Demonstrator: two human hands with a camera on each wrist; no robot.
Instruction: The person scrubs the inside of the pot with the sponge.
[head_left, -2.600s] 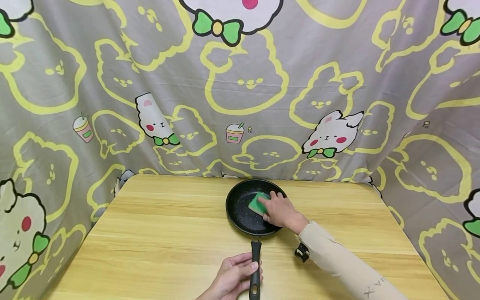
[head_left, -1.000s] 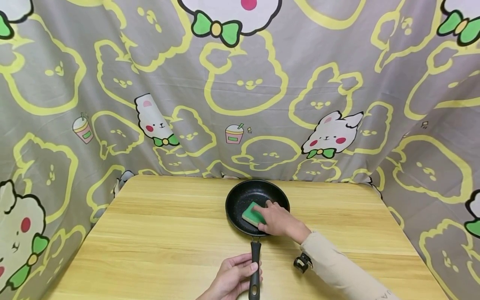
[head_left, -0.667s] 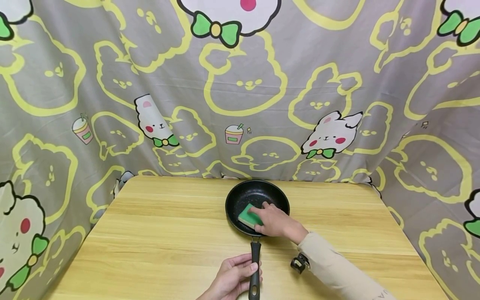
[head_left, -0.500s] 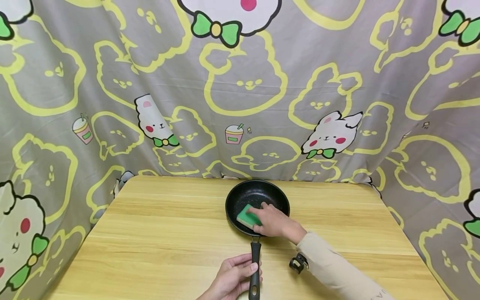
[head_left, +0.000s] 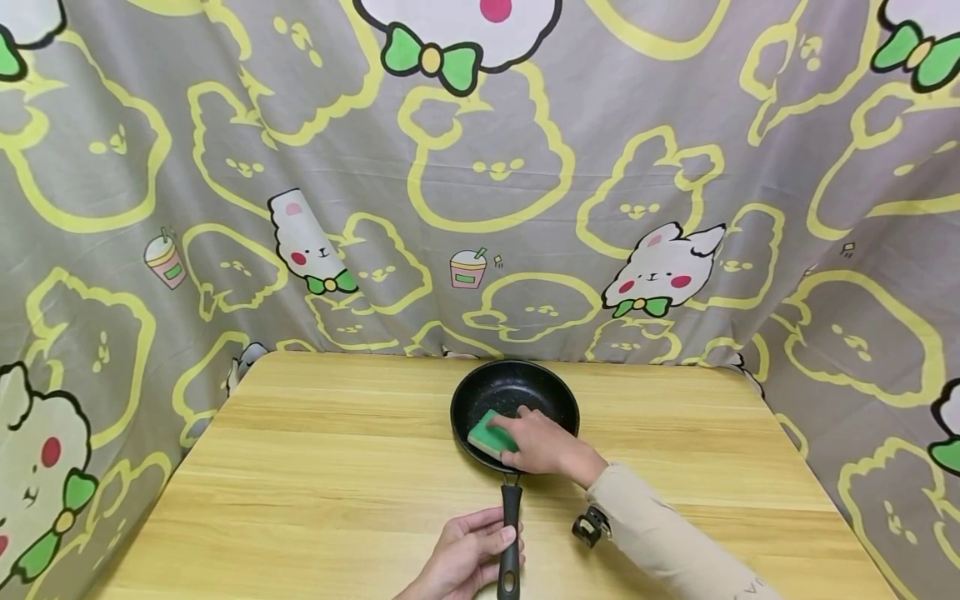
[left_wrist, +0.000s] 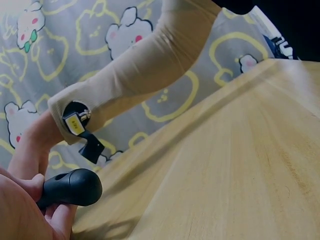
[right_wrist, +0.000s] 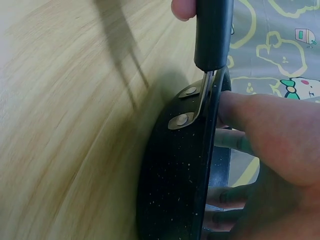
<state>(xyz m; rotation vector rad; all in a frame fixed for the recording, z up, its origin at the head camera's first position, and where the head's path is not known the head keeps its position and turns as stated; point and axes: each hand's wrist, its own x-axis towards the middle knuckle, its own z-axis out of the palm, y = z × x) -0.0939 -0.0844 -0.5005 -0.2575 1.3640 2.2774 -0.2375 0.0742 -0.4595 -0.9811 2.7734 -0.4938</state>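
A black frying pan (head_left: 468, 396) is at the far middle of the table, its handle (head_left: 512, 504) pointing toward me. My left hand (head_left: 468, 550) grips that handle, thumb on top and fingers round the underside. In the left wrist view the rounded handle end (left_wrist: 82, 187) sticks out of the left hand (left_wrist: 20, 207). Inside the pan, my right hand (head_left: 551, 443) holds a green-topped scrubbing sponge (head_left: 486, 433) with a pale lower layer, against the lower left of the pan. From the right wrist, the pan's speckled outer wall (right_wrist: 172, 175) hides the sponge and some fingertips.
The wooden table (head_left: 315, 492) spreads out on both sides of the pan. A patterned grey curtain (head_left: 360, 183) hangs round its back and sides. A small black wrist camera (head_left: 591, 525) juts from under the beige right sleeve (head_left: 667, 533).
My right hand has slid the sponge from the pan's middle right toward its lower left, nearer the handle. The left hand and the pan have stayed nearly still.
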